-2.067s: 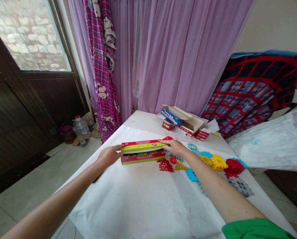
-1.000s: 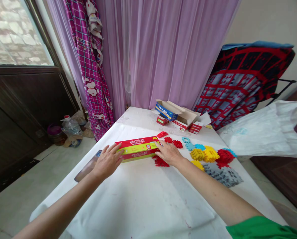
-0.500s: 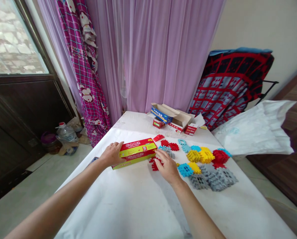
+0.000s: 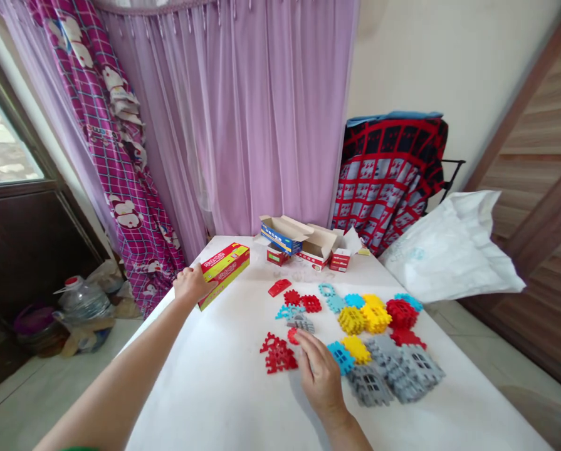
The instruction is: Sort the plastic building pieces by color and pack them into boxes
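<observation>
My left hand (image 4: 193,287) grips the near left end of a long red and yellow box (image 4: 228,272), lying near the table's left edge. My right hand (image 4: 320,373) is low over the table, thumb apart from the fingers. Its fingertips touch or sit just beside a small red round piece (image 4: 293,336). Left of it lie red notched plastic building pieces (image 4: 279,356). Grey pieces (image 4: 301,322) lie just beyond the fingers. To its right are a blue window piece (image 4: 341,357) and stacked grey window pieces (image 4: 369,385).
Opened cardboard boxes, one blue (image 4: 280,241) and one red (image 4: 340,260), stand at the table's back. Yellow pieces (image 4: 375,315) and red pieces (image 4: 401,313) are piled on the right. A white bag (image 4: 454,250) is beyond the right edge. Purple curtains (image 4: 271,125) hang behind.
My left hand has moved the red and yellow box away toward the back left. My right hand has left the box and moved nearer, beside the red pieces. The head view has turned right.
</observation>
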`<action>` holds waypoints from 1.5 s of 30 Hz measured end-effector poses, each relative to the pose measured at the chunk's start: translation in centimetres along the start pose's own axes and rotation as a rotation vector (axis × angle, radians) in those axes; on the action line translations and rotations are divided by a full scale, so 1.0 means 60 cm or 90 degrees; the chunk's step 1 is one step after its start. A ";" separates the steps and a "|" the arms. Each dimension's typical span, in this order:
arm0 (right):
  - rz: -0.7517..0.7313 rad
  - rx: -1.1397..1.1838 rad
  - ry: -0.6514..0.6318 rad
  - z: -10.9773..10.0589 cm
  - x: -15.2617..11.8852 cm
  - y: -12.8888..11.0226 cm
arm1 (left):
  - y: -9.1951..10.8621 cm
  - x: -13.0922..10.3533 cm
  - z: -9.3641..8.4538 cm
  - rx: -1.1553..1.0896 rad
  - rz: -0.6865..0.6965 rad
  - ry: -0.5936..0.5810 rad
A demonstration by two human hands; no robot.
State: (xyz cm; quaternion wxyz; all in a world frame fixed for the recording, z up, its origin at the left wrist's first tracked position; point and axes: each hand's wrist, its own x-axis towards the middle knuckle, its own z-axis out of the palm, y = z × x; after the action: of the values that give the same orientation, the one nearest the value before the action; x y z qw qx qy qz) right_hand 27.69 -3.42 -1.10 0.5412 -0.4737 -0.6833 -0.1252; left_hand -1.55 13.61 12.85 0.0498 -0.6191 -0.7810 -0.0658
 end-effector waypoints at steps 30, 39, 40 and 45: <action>0.065 0.012 0.030 -0.004 -0.001 0.003 | 0.396 0.155 0.038 0.079 0.455 0.130; 0.064 0.015 0.032 0.001 -0.002 0.005 | 0.407 0.170 0.041 0.033 0.475 0.132; 0.061 0.015 0.035 0.001 -0.002 0.005 | 0.406 0.170 0.040 0.026 0.478 0.132; 0.052 0.012 0.027 0.002 -0.001 0.005 | 0.407 0.152 0.036 -0.007 0.486 0.119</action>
State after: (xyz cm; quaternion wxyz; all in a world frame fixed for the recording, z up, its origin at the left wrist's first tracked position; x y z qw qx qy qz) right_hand 27.86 -3.24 -1.30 0.5647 -0.4932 -0.6531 -0.1068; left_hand 20.15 28.19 13.18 0.1387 -0.8567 -0.4860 -0.1028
